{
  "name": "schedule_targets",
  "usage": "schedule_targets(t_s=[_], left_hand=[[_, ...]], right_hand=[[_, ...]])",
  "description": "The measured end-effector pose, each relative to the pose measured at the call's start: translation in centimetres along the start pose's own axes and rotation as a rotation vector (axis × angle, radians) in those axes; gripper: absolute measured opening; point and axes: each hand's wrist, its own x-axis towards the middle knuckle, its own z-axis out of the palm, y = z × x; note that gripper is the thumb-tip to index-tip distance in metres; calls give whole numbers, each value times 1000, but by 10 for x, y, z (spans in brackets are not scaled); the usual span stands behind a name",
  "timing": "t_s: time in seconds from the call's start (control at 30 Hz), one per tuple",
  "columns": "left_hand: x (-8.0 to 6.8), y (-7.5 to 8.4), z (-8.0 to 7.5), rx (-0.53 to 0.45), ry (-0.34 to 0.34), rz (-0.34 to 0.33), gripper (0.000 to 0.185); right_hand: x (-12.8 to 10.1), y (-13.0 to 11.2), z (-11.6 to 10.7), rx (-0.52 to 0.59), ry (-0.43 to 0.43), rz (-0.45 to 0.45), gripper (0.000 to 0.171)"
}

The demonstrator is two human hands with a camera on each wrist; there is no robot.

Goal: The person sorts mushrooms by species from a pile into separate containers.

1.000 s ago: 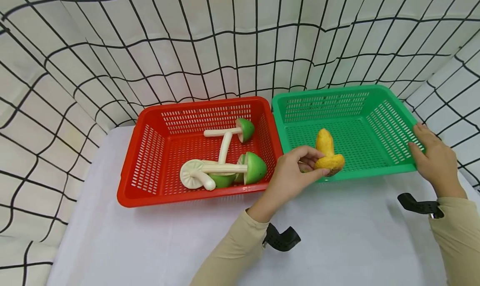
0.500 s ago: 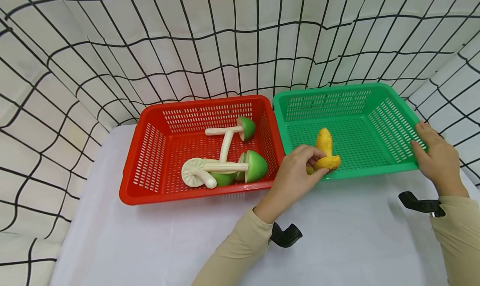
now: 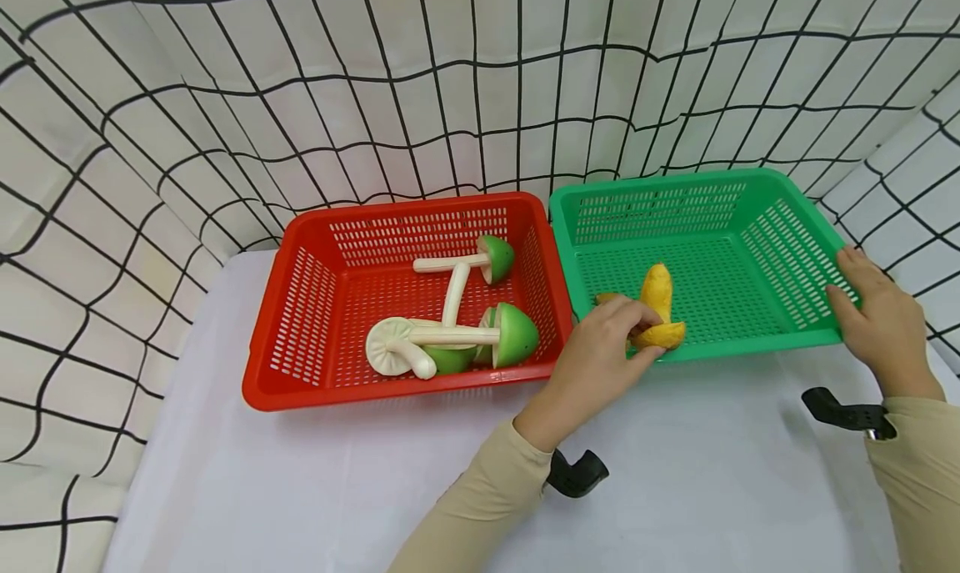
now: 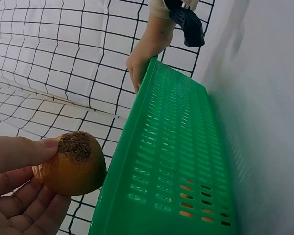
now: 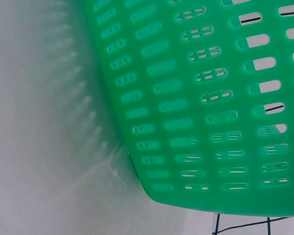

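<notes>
In the head view, my left hand [image 3: 600,352] pinches a yellow toy mushroom [image 3: 662,335] by its cap, thumb against fingers. The mushroom's stem points toward the far side, over the near left corner of the green basket [image 3: 757,346]. The left wrist view shows the rounded mushroom cap [image 4: 74,164] with a brown rough patch, just beside the basket rim. Another yellow piece [image 3: 606,298] peeks out behind my left hand, mostly hidden. My right hand [image 3: 885,323] grips the basket's right rim, some fingers hidden. Only the basket's slotted wall [image 5: 186,122] shows in the right wrist view.
Left of the green basket, touching it or nearly so, stands a red basket [image 3: 258,394] with several green-capped toy mushrooms [image 3: 517,335]. Both stand on a white-covered table [image 3: 337,481]. Behind them rises a white sheet with black netting [image 3: 517,72].
My left hand shifts slightly with the yellow mushroom, whose cap tilts, and a second yellow piece comes into sight left of the hand. The right hand keeps its place on the rim.
</notes>
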Motion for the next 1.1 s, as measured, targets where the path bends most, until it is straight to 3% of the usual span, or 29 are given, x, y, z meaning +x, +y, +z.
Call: schedule_targets(t_s=[0.1,0.63,0.93,1.1], left_hand=[[1,-2,2,-9,-9,-1,21],[0,3,1,177,-65,9,33],[-1,0,5,188,8,69,31],[0,2,1,169,-4,107,29]], right_hand=[[-1,1,0,4,1,-6,54],[-2,-1,0,-18,-5,5,54],[-1,-2,-1,-22,-7,9,54],[-1,-1,-1,-21,1,7,54]])
